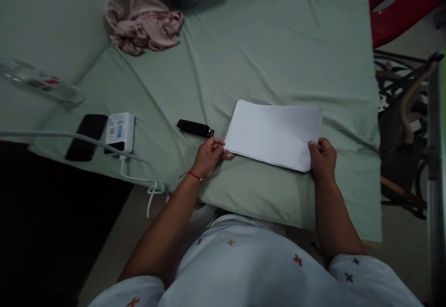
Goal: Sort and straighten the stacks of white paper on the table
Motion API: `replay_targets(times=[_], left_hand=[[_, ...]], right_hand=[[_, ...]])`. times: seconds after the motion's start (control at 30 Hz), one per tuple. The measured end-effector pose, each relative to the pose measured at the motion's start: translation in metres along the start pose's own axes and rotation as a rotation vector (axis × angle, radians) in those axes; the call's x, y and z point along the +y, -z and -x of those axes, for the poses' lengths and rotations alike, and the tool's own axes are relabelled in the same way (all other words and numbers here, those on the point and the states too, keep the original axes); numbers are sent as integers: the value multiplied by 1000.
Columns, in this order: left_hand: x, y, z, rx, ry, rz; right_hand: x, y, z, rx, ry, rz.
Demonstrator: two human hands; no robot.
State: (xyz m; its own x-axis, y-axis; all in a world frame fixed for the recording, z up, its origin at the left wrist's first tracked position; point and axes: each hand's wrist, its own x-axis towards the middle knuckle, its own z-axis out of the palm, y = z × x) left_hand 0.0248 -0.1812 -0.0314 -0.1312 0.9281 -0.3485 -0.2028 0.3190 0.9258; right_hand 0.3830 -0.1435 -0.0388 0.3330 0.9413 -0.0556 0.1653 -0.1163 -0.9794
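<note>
A thin stack of white paper sheets [273, 133] lies over the green-covered table in front of me. My left hand [210, 155] pinches its near left corner between thumb and fingers. At the near right corner, my right hand [322, 157] grips the sheets with the thumb on top and the fingers partly hidden. Just beyond my left hand rests a black stapler [195, 128], not touched by either hand.
To the left are a white power bank [120, 132] with a cable and a black phone [86, 137]. A plastic bottle [43, 83] lies farther left. Crumpled pink cloth [144, 23] sits at the back left. A red chair [404, 14] stands beyond the table's right edge.
</note>
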Motion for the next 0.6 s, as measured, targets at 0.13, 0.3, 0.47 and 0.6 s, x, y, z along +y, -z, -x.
replay_targets(times=[0.13, 0.3, 0.47, 0.6], left_hand=[[-1, 0, 0, 8, -12, 13], [-1, 0, 0, 10, -11, 15], [-1, 1, 0, 2, -28, 35], [0, 2, 0, 0, -18, 30]], right_hand=[[-5, 0, 3, -26, -26, -36], [-6, -1, 2, 20, -30, -11], [-8, -2, 1, 37, -16, 23], [-9, -1, 2, 9, -16, 23]])
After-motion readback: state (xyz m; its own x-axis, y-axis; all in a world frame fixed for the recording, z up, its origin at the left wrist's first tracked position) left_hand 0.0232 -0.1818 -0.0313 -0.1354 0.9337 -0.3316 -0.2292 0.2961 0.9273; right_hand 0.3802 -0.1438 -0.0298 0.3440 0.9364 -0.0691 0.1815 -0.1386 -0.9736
